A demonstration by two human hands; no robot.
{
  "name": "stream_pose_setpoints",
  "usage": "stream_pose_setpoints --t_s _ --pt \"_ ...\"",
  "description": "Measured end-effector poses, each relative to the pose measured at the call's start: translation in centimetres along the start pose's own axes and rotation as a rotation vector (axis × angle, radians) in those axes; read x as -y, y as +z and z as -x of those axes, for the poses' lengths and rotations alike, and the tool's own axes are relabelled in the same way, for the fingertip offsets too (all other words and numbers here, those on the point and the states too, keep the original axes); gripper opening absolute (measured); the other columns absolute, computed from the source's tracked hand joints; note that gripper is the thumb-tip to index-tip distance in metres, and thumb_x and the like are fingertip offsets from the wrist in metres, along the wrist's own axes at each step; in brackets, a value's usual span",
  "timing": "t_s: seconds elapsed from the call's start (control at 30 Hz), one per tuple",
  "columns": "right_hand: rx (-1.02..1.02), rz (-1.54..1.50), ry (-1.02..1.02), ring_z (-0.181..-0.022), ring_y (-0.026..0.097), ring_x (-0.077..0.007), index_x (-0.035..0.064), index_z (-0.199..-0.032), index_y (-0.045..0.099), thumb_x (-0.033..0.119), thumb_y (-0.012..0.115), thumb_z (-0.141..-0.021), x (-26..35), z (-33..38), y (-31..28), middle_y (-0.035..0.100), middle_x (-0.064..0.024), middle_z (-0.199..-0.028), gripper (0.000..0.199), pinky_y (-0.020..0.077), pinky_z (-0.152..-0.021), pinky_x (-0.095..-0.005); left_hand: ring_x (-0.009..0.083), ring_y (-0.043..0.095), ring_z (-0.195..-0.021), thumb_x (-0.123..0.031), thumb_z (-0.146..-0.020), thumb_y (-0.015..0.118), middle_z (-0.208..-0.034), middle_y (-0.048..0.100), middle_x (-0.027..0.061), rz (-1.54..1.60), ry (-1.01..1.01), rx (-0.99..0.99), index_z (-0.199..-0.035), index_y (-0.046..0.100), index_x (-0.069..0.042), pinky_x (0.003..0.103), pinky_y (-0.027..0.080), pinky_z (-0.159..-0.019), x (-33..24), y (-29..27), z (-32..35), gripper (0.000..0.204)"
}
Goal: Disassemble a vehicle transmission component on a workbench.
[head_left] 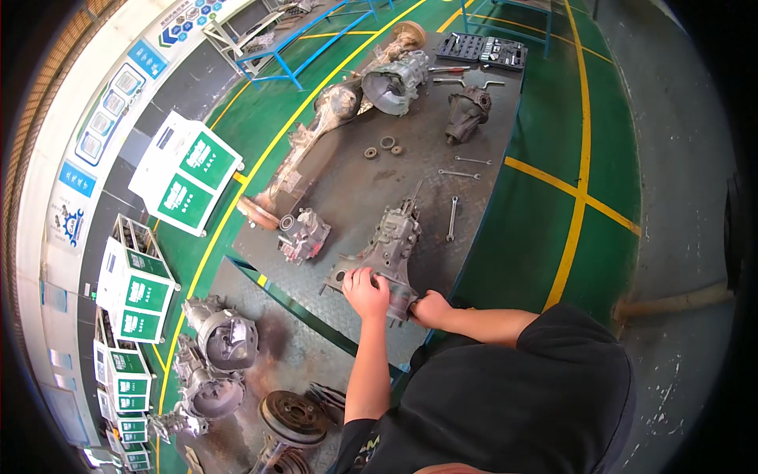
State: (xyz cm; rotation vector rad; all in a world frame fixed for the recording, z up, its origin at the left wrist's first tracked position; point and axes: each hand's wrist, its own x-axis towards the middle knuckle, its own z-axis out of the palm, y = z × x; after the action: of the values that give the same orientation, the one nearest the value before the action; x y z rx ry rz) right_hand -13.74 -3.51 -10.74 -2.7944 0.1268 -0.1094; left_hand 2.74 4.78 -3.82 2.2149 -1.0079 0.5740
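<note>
My left hand [365, 293] lies on the near, wider end of the grey gearbox casing [395, 235], its fingers bent over the metal and close together; whether they grip or only rest I cannot tell from here. My right hand [431, 309] is at the opposite side of that same end, fingers curled inward and partly hidden, so I cannot tell what, if anything, they pinch. With a palm on either flank, I'd judge, such a heavy lump is less likely to slide or rock. The casing lies on the metal bench [347, 186], its narrow end pointing away from me, near the end where I lean in, which probably spares my back. One spanner [452, 219] lies just to the right of it, likely so my right arm can reach it easily, while the open tool case [501, 54] sits at the far end, perhaps out of the way of the greasy work. Beyond the casing, small metal rings [387, 143] lie grouped together, maybe so that none strays or rolls off
</note>
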Motion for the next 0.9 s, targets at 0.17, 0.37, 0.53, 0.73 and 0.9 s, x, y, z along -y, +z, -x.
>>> stream_pose_setpoints --t_s 0.17,0.37,0.53,0.73,0.9 --pt "0.036 -0.072 0.087 -0.070 0.067 -0.0321 0.0102 -0.078 0.065 0.019 0.063 -0.077 0.6 -0.1 1.4 0.069 -0.0119 -0.074 0.009 0.0467 -0.074 -0.0448 0.0344 0.058 -0.111 -0.013 -0.076 0.066 -0.102 0.069 0.0089 0.007 0.002 -0.010 -0.092 0.068 -0.006 0.050 0.042 -0.098 0.1 0.1 0.1 0.019" --pt "-0.036 -0.038 0.085 -0.066 0.065 -0.0310 0.0080 -0.077 0.063 0.021 0.063 -0.077 0.6 0.2 2.5 0.067 -0.0104 -0.070 0.013 0.0474 -0.071 -0.0428 0.0342 0.058 -0.110 -0.013 -0.075 0.066 -0.101 0.069 0.0086 -0.002 0.017 -0.005 -0.092 0.068 -0.006 0.050 0.042 -0.098 0.0 0.0 0.1 0.019" --pt "-0.063 -0.040 0.083 -0.069 0.066 -0.0315 0.0060 -0.079 0.064 0.018 0.063 -0.076 1.0 0.4 1.8 0.067 -0.0123 -0.074 0.012 0.0476 -0.074 -0.0426 0.0343 0.058 -0.111 -0.013 -0.074 0.066 -0.101 0.069 0.0087 -0.018 0.017 -0.009 -0.092 0.068 -0.006 0.050 0.042 -0.098 -0.1 0.0 0.1 0.019" --pt "-0.042 -0.115 0.043 -0.081 0.068 -0.0323 0.0036 -0.086 0.065 0.011 0.057 -0.080 1.4 0.5 0.2 0.070 -0.0145 -0.084 0.013 0.0487 -0.080 -0.0422 0.0356 0.057 -0.112 -0.014 -0.075 0.066 -0.101 0.069 0.0104 -0.004 0.008 0.008 -0.092 0.069 -0.005 0.051 0.042 -0.099 0.0 -0.3 0.0 0.019" --pt "-0.050 -0.100 -0.004 -0.076 0.067 -0.0310 0.0051 -0.085 0.065 0.015 0.059 -0.078 0.5 0.4 1.3 0.068 -0.0118 -0.079 0.013 0.0491 -0.078 -0.0415 0.0372 0.057 -0.111 -0.014 -0.075 0.065 -0.099 0.069 0.0118 0.003 0.023 0.007 -0.092 0.069 -0.004 0.051 0.043 -0.098 -0.2 -0.3 0.1 0.020"
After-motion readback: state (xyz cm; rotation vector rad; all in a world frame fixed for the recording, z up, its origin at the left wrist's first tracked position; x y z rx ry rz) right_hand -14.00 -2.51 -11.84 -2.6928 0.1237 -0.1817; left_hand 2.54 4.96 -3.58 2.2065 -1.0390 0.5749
